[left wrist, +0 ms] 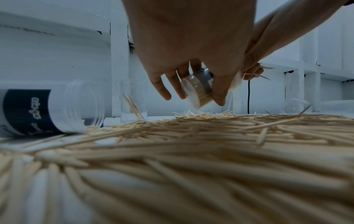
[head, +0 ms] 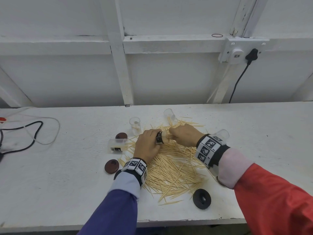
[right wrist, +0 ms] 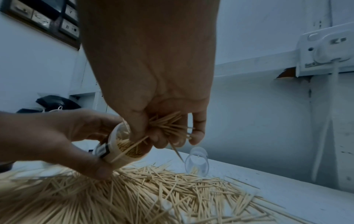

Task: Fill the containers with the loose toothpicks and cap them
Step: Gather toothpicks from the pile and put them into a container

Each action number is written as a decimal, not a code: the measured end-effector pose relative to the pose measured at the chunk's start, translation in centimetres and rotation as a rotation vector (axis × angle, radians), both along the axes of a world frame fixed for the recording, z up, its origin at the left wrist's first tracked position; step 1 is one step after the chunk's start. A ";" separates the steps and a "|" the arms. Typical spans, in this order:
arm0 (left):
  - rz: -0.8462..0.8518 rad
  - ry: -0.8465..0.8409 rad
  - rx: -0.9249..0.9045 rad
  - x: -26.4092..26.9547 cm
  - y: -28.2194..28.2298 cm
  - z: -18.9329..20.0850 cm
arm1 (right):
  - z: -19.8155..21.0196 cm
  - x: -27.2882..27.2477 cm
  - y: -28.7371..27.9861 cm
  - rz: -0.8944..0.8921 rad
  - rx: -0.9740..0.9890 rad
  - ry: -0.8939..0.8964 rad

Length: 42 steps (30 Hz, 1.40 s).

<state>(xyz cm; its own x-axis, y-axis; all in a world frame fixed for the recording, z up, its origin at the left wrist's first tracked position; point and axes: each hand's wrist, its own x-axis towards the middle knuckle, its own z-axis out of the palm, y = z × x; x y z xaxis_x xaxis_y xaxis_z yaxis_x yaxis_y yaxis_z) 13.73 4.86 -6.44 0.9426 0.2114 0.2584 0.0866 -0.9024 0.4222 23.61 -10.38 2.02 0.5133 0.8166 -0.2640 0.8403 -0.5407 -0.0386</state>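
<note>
A wide heap of loose pale wooden toothpicks [head: 171, 165] spreads beneath both your grips. Your left hand [head: 149, 146] is curled round a small clear plastic container with a dark label band [right wrist: 114, 150], tilted, mouth toward your right hand [head: 184, 135]. That hand pinches a bundle of toothpicks [right wrist: 168, 125] at the mouth. Splayed tips could catch the rim and spill back onto the heap.

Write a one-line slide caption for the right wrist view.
Right hand feeds a bunch of toothpicks into the tilted container gripped by the left hand, above the loose pile.
</note>
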 end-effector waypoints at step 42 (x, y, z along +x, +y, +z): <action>0.037 0.028 -0.097 0.2 0.0 -0.2 | -1.0 2.0 -0.1 -0.203 0.462 0.499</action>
<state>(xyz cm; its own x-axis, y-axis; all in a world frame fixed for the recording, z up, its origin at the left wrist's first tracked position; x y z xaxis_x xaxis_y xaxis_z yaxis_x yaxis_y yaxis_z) 13.91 4.87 -6.65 0.9405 0.2685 0.2084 0.1319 -0.8534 0.5043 25.59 -10.45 1.05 0.5754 0.8026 -0.1571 0.5464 -0.5202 -0.6564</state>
